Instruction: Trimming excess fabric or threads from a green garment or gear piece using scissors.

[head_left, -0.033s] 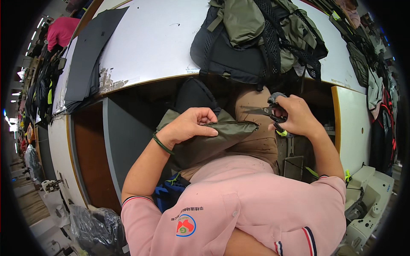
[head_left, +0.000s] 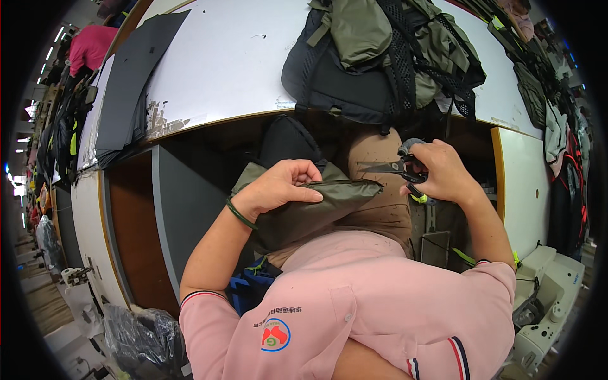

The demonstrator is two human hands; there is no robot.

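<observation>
far left, a row of dark bags [head_left: 60, 136] hangs along an aisle, with a pink cloth [head_left: 88, 47] above them. next comes a stack of black sheets [head_left: 136, 82] lying on the white worktop [head_left: 221, 63], whose near edge is chipped beside the stack. under the worktop sits a grey panel [head_left: 183, 209], and low down a clear plastic bag [head_left: 142, 342] lies on the floor.

the left hand [head_left: 282, 187], with a green band [head_left: 239, 213] at its wrist, is closed on the top edge of an olive pouch [head_left: 310, 209], fingers curled over the fold and thumb along its front. the pouch is held over the lap, below the worktop's edge, against tan trousers [head_left: 380, 190]. below it is the pink shirt [head_left: 373, 310] of the person.

on the worktop above lies a heap of olive and black backpacks [head_left: 386, 57], with mesh straps hanging over the edge.

the right hand [head_left: 443, 174] is wrapped round the handles of black scissors [head_left: 396, 167]; the blades point left, tips just beside the pouch's right end, not touching it as far as can be seen. whether the blades are parted cannot be told.

further right, more bags [head_left: 557, 120] hang, and a white sewing machine [head_left: 548, 297] stands low at the right.
</observation>
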